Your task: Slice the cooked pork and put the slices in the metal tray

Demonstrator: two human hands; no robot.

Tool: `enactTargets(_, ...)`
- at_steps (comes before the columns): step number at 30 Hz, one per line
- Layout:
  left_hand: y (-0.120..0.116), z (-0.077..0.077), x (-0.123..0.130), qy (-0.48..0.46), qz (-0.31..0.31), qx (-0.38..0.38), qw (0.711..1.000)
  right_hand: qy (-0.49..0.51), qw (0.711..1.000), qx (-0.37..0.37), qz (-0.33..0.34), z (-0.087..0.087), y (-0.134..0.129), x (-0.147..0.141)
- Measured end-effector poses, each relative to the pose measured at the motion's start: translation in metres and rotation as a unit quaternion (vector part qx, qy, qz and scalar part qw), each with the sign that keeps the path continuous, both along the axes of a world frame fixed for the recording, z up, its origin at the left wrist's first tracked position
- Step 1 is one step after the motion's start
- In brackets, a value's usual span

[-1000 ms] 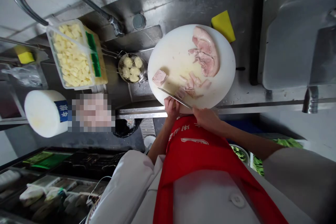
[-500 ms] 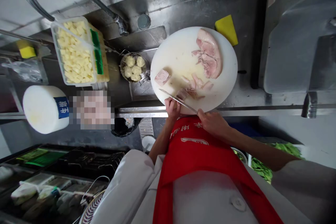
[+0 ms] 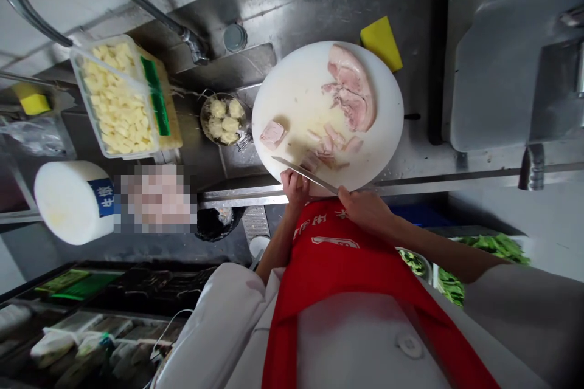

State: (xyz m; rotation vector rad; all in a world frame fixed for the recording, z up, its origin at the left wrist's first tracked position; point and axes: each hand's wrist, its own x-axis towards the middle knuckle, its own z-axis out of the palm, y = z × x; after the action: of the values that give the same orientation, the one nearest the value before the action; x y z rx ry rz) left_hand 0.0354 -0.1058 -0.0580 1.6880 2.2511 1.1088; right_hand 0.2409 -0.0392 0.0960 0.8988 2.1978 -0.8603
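Note:
My right hand (image 3: 365, 209) is closed round the handle of a long knife (image 3: 306, 172), its blade slanting up and left across the near edge of the round white cutting board (image 3: 292, 82). Behind the blade sits a small piece of pale meat (image 3: 311, 161). My left hand (image 3: 296, 187) has its fingers curled against that piece, partly covered by the blade. Loose meat strips (image 3: 334, 138) lie just right of it. A pale meat block (image 3: 272, 133) rests at the board's left, and a large curved slab of meat (image 3: 354, 94) at the far right.
Left of the board stands a metal bowl (image 3: 204, 118) of pale balls in the sink. Beyond it are a clear tub (image 3: 101, 149) of yellowish cubes and a curved faucet (image 3: 194, 45). A yellow sponge (image 3: 382, 42) lies behind the board; a metal machine (image 3: 497, 85) is at right.
The whole view has shifted slightly, with the board appearing a little further left and up. Both hands and the knife keep nearly the same place over the board.

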Motion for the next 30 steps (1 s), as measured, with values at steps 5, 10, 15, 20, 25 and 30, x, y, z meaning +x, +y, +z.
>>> enactTargets(5,0.0,0.002,0.001,-0.038,-0.011,0.017,0.999,-0.022,1.0,-0.022,0.0,0.002,0.001,0.002)
enactTargets(10,0.0,0.005,0.001,-0.057,-0.011,0.005,0.998,-0.009,1.0,-0.009,0.002,0.0,0.001,0.0)
enactTargets(15,0.0,0.004,0.002,-0.065,-0.001,-0.031,0.997,-0.017,1.0,-0.016,-0.008,-0.004,-0.002,0.0)
enactTargets(20,0.001,0.009,0.0,-0.074,-0.021,-0.036,0.996,0.01,1.0,0.002,-0.005,-0.02,0.006,-0.026)
enactTargets(25,0.002,0.014,-0.003,-0.074,-0.049,0.003,0.996,0.041,0.999,0.013,-0.003,-0.017,0.015,-0.027)
enactTargets(30,0.0,0.011,-0.002,-0.068,-0.037,0.007,0.997,0.022,0.999,0.021,-0.01,0.004,0.01,-0.012)
